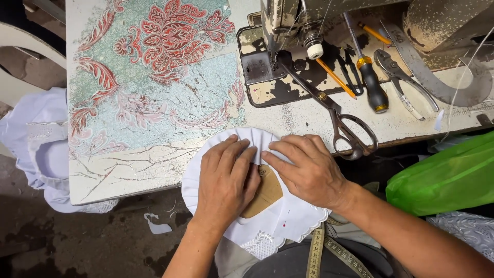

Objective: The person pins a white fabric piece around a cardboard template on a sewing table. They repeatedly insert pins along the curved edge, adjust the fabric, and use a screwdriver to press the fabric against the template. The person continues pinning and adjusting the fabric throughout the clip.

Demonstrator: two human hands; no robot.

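Note:
A round piece of white fabric (288,216) with a scalloped, embroidered edge lies at the near edge of the sewing table, partly over my lap. A brown cardboard shape (266,194) sits on it. My left hand (226,177) presses flat on the cardboard and cloth. Beside it my right hand (306,170) pinches folded pleats of the white fabric over the cardboard's edge. The fingertips of the two hands meet near the middle of the fabric.
Large scissors (334,110) lie just beyond my right hand. Behind them are a screwdriver (371,82), pliers (404,77), a pencil (334,77) and the sewing machine (288,25). A green plastic bag (447,177) sits right, white garments (41,144) left. A measuring tape (319,252) hangs near.

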